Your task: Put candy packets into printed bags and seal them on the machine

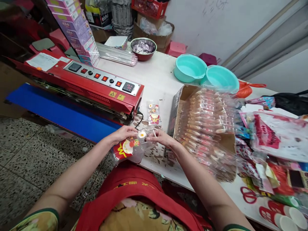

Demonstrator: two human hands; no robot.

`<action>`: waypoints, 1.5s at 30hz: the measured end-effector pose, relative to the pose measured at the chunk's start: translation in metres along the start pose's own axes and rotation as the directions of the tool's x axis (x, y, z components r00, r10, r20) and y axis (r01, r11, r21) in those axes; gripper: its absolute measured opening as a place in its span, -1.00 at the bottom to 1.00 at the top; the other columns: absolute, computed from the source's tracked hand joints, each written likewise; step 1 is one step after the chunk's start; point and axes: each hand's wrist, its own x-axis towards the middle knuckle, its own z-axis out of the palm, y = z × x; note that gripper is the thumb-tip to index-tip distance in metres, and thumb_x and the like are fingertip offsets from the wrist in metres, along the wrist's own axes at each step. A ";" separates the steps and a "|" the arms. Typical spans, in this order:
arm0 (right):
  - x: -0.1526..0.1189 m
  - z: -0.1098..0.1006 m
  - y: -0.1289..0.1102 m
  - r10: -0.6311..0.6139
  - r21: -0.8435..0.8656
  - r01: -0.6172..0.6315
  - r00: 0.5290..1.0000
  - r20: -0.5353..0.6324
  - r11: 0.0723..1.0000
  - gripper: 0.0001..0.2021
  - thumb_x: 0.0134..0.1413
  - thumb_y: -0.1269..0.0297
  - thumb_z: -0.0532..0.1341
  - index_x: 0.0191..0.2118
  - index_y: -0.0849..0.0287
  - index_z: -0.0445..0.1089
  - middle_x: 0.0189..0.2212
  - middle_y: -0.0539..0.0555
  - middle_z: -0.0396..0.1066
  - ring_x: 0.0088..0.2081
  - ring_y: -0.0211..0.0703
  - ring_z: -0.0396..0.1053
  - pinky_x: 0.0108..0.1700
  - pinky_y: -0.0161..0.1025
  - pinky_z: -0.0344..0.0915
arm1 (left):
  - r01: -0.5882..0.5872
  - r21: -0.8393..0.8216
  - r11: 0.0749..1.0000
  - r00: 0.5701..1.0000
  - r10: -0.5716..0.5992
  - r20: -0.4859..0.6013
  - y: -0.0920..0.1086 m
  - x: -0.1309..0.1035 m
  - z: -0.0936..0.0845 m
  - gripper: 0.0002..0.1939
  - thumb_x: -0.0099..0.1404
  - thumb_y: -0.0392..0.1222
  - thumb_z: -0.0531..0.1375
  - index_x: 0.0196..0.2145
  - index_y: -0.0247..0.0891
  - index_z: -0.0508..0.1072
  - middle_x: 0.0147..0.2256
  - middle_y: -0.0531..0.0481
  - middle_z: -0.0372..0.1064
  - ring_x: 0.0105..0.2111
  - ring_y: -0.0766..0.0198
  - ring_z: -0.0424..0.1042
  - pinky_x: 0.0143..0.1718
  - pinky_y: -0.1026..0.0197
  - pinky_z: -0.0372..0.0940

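Head view: both hands pinch one clear toy packet point(134, 144) at the worktop point(158, 77) edge, its long axis running from lower left to upper right; the left hand point(124, 133) grips its upper edge, the right hand point(160, 137) its right end. A red sealing machine point(96, 81) stands just behind, a carton of packets point(204, 125) to the right

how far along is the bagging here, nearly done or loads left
Done: one filled packet lies on the table by the red sealing machine. In hand: the left hand and right hand hold a clear toy bag at its top. Left: the cardboard box holds many stacked packets, so plenty seems to remain.
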 end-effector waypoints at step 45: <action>0.012 -0.003 0.030 0.092 -0.083 -0.111 0.976 -0.199 0.990 -0.53 -0.53 -0.10 0.45 -0.67 0.18 0.31 -0.73 -0.11 0.17 -0.56 -0.31 0.09 -0.47 -0.30 0.03 | -0.017 -0.145 0.989 0.678 -0.095 -0.729 -0.088 -0.086 -0.029 -0.50 -0.22 0.13 0.37 -0.44 -0.33 0.46 -0.54 0.00 0.42 -0.63 0.38 0.29 -0.62 0.34 0.10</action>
